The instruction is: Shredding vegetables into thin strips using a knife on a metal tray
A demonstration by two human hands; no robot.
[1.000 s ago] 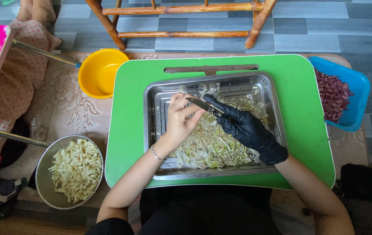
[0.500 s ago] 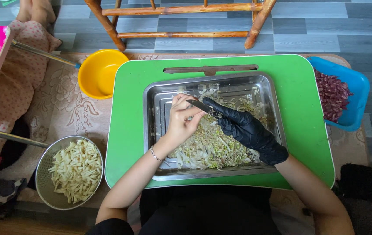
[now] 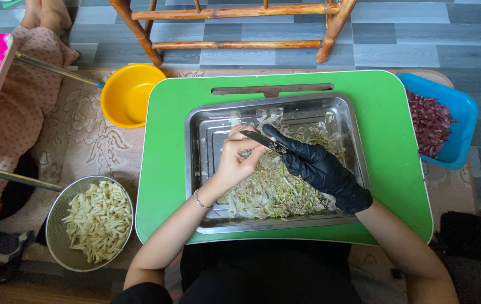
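Head view: two hands work over a steel tray (image 3: 206, 163) of pale shreds.

Gloved right hand (image 3: 319, 169) grips a small knife (image 3: 260, 139); bare left hand (image 3: 239, 160) pinches a small piece against the blade, above the green tabletop (image 3: 167, 169).

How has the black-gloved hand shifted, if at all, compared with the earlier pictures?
No. The gloved right hand sits over the same part of the metal tray, meeting the bare left hand as before.

Both hands (image 3: 240, 160) w/ small knife (image 3: 260, 138) over metal tray (image 3: 195, 169) of shreds.
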